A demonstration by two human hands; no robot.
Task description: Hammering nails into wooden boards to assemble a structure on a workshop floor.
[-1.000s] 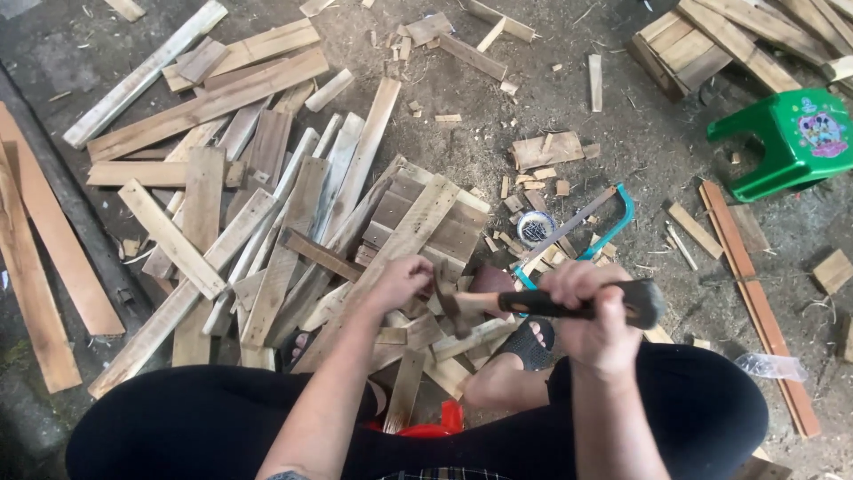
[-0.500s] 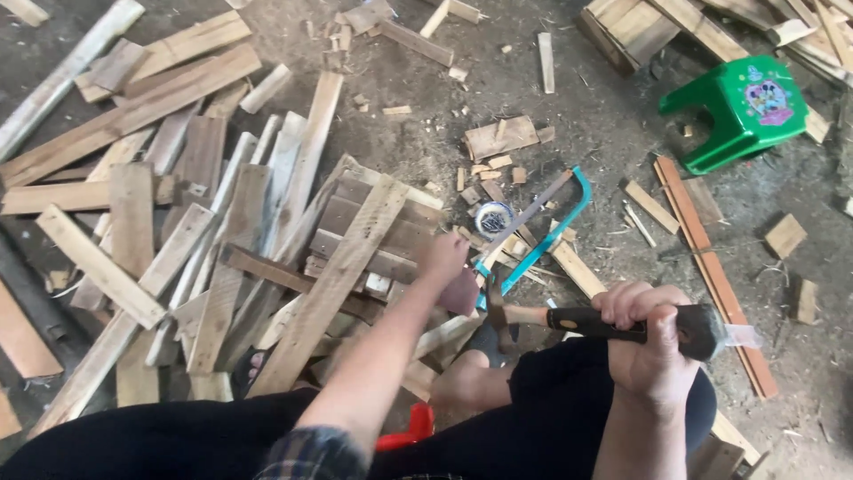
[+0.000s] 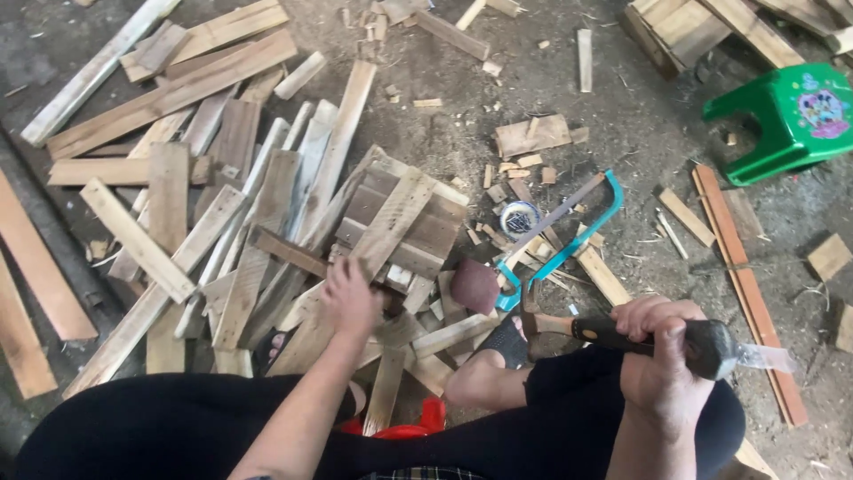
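Gripping a hammer (image 3: 622, 336) w/ black handle, the right hand (image 3: 659, 356) is fully closed round the grip, head of the tool pointing left toward the pile, just above the person's knee. The left hand (image 3: 354, 298) is out on the heap of wood slats (image 3: 293, 231), fingers curled down onto a slat; can't tell if it's actually clamped or just pressing. That heap covers the middle of the floor (image 3: 444, 116), slats lying crossed over a small pallet piece (image 3: 418, 218). Judging by pose: step in hand looks like steadying/picking a board w/ left while hammer waits, not swinging. Next move prob. needs the board held firm & fingers kept off the strike spot. Just beside the hammer head: a teal-framed hacksaw (image 3: 569, 236) and a small tin (image 3: 520, 216). Green plastic stool (image 3: 791, 116) sits well apart near the far right edge of the floor; more planks (image 3: 711, 27) stacked at the far right corner.
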